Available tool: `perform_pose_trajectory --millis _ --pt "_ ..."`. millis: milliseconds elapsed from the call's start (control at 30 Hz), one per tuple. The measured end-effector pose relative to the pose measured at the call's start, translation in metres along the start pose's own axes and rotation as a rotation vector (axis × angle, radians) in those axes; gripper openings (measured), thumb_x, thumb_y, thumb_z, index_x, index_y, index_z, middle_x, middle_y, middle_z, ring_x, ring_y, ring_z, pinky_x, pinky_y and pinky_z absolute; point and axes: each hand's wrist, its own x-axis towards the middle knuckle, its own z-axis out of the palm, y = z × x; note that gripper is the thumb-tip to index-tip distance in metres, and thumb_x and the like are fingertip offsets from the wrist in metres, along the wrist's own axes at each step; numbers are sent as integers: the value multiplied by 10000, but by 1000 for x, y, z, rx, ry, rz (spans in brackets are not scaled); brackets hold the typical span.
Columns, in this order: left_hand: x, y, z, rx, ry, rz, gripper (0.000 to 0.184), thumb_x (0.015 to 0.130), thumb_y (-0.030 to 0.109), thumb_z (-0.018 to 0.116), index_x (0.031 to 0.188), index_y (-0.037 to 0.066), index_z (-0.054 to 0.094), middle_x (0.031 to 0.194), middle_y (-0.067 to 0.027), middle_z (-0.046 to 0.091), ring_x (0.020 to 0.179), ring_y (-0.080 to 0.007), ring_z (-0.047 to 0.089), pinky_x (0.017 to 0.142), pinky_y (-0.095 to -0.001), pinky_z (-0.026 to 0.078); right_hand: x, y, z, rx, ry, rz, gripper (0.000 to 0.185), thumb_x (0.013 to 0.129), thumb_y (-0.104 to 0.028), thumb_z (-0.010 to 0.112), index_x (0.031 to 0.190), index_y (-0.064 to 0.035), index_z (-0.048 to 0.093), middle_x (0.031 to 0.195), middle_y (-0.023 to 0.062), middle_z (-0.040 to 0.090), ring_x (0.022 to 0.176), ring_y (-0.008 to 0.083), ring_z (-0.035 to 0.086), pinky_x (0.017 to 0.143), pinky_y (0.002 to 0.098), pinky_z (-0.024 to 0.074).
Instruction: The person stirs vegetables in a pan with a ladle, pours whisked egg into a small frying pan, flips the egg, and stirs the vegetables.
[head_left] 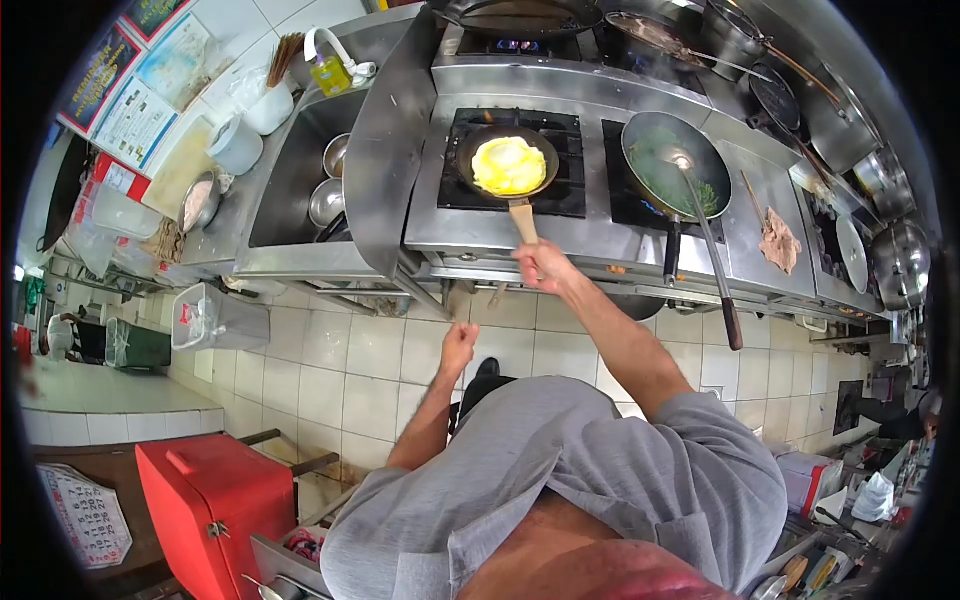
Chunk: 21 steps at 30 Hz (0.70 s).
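Note:
My right hand (543, 266) is wrapped round the wooden handle (523, 222) of a small dark frying pan (548, 180). A round yellow omelette (508, 166) covers most of the pan's bottom. The pan is at the left front burner grate (571, 142); whether it rests there or is held just above, I cannot tell. My left hand (460, 348) hangs in front of the stove, fingers curled into a loose fist, with nothing visible in it. To the right, a wok (640, 140) with green food inside sits on another burner, and a long-handled ladle (705, 235) leans in it.
A cloth (779, 243) lies on the steel counter right of the wok. Left of the stove, past a steel partition (385, 150), a sink (290, 200) holds metal bowls. More pans stand along the back. A plastic bin (222, 318) and a red box (215, 510) are at left.

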Motion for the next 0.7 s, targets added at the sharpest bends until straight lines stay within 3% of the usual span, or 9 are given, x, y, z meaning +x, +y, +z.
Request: perform_pose_trajectory --millis 33,100,200,333,467,533,567,600,700 --pt "8 -8 -8 -1 -6 4 285 847 320 575 856 41 514 609 7 473 432 -68 416 368 -229 345 1 -3 -6 -47 11 -9 214 745 -5 563 791 -103 379 494 -12 361 360 101 365 308 265 274" --pt "17 -20 -22 -96 -83 -213 280 826 266 603 930 22 512 680 -26 523 450 -94 464 378 -241 385 17 -3 2 -46 89 -58 216 743 -3 560 796 -104 376 500 -14 355 360 98 350 308 262 263" --pt "56 -18 -30 -52 -117 -210 330 817 214 607 1047 12 485 753 -49 548 459 -115 490 382 -245 399 21 3 17 -12 161 -106 213 736 0 552 793 -100 373 504 -12 352 353 97 335 305 262 248" --pt "118 -12 -28 -270 -234 -275 638 793 207 640 1277 13 272 878 -75 572 618 -135 562 488 -280 469 14 4 23 17 165 -99 213 728 1 542 779 -97 359 500 -4 356 345 105 335 309 265 246" --pt "147 6 -21 -372 -243 -314 782 778 263 671 1331 42 165 910 -78 562 737 -176 580 621 -321 486 36 4 44 156 212 -203 223 729 -4 547 778 -102 354 500 -7 355 349 108 336 320 268 251" --pt "154 19 -14 -511 -195 -367 850 763 287 688 1342 56 110 1048 -105 520 849 -232 571 684 -340 482 32 7 47 116 215 -189 217 729 -4 548 791 -99 364 501 -7 358 351 109 337 319 267 248" --pt "155 24 -12 -549 -202 -377 717 784 284 665 1300 54 224 1142 -123 459 931 -271 546 741 -357 472 27 9 48 71 212 -166 212 728 -4 549 804 -95 374 503 -7 361 352 109 337 319 267 244" --pt "161 26 -10 -552 -214 -372 717 784 284 665 1300 54 224 1142 -123 459 931 -271 546 741 -357 472 24 8 49 23 208 -142 209 727 -4 550 818 -92 384 505 -7 364 354 110 337 318 267 241" --pt "170 22 -9 -648 -291 -416 377 824 256 621 1093 59 446 1100 -96 482 950 -263 540 759 -365 468 26 2 52 -14 253 -145 206 727 0 544 817 -92 383 506 -8 356 356 107 333 319 264 243"
